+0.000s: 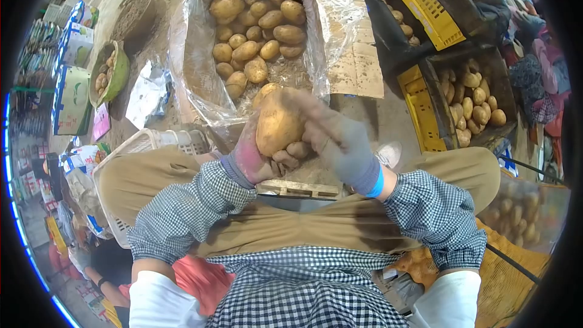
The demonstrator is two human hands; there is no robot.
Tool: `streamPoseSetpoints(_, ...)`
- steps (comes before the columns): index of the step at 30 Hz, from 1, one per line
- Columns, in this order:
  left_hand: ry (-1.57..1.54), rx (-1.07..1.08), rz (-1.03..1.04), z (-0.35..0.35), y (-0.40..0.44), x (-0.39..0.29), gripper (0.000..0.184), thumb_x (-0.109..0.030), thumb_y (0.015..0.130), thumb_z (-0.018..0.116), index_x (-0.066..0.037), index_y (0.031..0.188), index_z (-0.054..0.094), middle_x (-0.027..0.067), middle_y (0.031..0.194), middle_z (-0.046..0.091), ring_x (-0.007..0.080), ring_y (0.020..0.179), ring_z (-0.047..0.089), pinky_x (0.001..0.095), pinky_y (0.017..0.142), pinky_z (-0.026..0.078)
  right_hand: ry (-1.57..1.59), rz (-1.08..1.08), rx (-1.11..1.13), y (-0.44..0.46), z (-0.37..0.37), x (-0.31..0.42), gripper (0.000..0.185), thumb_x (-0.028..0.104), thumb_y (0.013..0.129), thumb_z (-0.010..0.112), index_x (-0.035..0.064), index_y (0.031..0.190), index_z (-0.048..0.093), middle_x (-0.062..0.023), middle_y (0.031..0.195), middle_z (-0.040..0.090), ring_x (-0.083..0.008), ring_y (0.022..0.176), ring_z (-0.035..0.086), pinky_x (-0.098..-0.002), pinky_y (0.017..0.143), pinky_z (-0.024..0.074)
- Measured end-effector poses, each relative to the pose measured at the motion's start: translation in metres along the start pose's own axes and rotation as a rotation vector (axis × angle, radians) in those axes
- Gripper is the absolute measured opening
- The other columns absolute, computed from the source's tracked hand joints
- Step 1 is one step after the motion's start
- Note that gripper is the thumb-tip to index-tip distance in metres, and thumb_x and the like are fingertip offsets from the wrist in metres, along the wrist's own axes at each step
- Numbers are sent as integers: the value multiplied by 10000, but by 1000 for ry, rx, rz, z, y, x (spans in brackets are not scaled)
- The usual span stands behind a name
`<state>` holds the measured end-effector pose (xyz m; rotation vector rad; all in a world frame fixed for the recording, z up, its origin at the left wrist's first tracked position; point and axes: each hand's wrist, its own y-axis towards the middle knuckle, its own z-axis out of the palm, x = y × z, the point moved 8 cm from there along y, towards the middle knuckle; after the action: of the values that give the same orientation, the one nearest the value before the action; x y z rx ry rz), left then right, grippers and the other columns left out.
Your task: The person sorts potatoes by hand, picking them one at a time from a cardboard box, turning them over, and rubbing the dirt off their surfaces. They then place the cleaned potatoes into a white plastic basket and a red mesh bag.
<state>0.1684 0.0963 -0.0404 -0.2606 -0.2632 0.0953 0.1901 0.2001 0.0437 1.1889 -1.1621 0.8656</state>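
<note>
My left hand (250,152), in a dirty pink and grey glove, grips a large potato (279,123) above my lap. Its fingertips curl round the potato's lower right side. Close beside the potato is my gloved right hand (341,140), its fingers stretched out and blurred by motion near the upper right side; whether they touch it I cannot tell. Beyond both hands, a cardboard box (352,42) lined with clear plastic film holds many loose potatoes (255,30). Another potato (265,92) shows just behind the held one, partly hidden.
Yellow and black crates (425,109) with potatoes stand to the right. On the left are a green bowl (116,79) of potatoes, a brown basin (135,15) and a white plastic basket (152,140). An orange mesh sack (504,273) lies at lower right.
</note>
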Motion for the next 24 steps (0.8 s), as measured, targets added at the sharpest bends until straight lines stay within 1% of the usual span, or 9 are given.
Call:
streamPoseSetpoints(4, -7, -23, 78, 3, 0, -4, 688, -646, 907, 396, -85, 1300, 462, 185, 1125, 558, 242, 743, 589, 264, 503, 480, -329, -100, 166, 1, 6, 1, 377, 55, 929, 550, 4, 1301, 527, -121, 1206, 642, -120, 935, 640, -248, 781, 510)
streamPoseSetpoints(6, 152, -49, 100, 9, 0, -5, 674, -649, 908, 394, -93, 1278, 479, 146, 1104, 586, 240, 768, 604, 264, 512, 477, -85, 75, -14, 8, -9, -9, 408, 120, 978, 504, 28, 1374, 469, -26, 1027, 644, -43, 734, 516, -197, 687, 458)
streamPoseSetpoints(10, 421, -4, 204, 18, 1, -17, 602, -613, 921, 418, -115, 1249, 500, 101, 1086, 612, 232, 842, 634, 289, 554, 522, -28, 183, 8, 12, -9, -1, 415, 135, 978, 512, 34, 1378, 468, 18, 876, 595, -30, 662, 466, -175, 628, 417)
streamPoseSetpoints(13, 483, -172, 390, 16, -1, -27, 528, -568, 931, 454, -137, 1231, 509, 74, 1093, 622, 216, 942, 648, 315, 635, 566, 31, 305, -25, 9, -9, -8, 420, 145, 978, 515, 37, 1381, 466, 45, 789, 522, -18, 630, 427, -161, 601, 386)
streamPoseSetpoints(15, 461, -80, 386, 19, -3, -25, 481, -527, 936, 480, -157, 1243, 506, 59, 1115, 621, 212, 993, 645, 334, 712, 579, -52, 186, -7, 5, -6, -7, 422, 141, 979, 509, 36, 1385, 461, 36, 829, 556, -14, 634, 427, -160, 600, 391)
streamPoseSetpoints(19, 428, -167, 347, 5, -8, -25, 481, -516, 938, 485, -167, 1269, 491, 46, 1139, 616, 210, 1000, 640, 334, 756, 571, -272, -102, -10, 0, -6, 5, 424, 137, 979, 501, 26, 1385, 454, 8, 975, 635, -22, 681, 459, -157, 630, 410)
streamPoseSetpoints(21, 489, -309, 406, -4, -11, -28, 494, -503, 939, 489, -179, 1312, 465, 38, 1171, 604, 207, 1009, 635, 344, 777, 570, -208, 179, 62, -4, -5, -8, 414, 134, 974, 503, 8, 1367, 466, -60, 1150, 654, -55, 792, 565, -199, 696, 465)
streamPoseSetpoints(22, 488, -309, 405, -6, -11, -29, 494, -503, 939, 489, -179, 1312, 465, 38, 1171, 604, 207, 1009, 635, 344, 777, 570, -208, 180, 62, -5, -5, -5, 414, 134, 974, 503, 8, 1367, 466, -60, 1150, 654, -55, 792, 565, -199, 696, 465)
streamPoseSetpoints(24, 343, -155, 358, -9, -6, -31, 584, -544, 932, 448, -159, 1371, 421, 99, 1309, 533, 267, 1158, 562, 426, 957, 493, -71, 268, 56, -8, -3, -11, 404, 125, 971, 501, 19, 1360, 477, -90, 1214, 635, -79, 843, 597, -220, 717, 483)
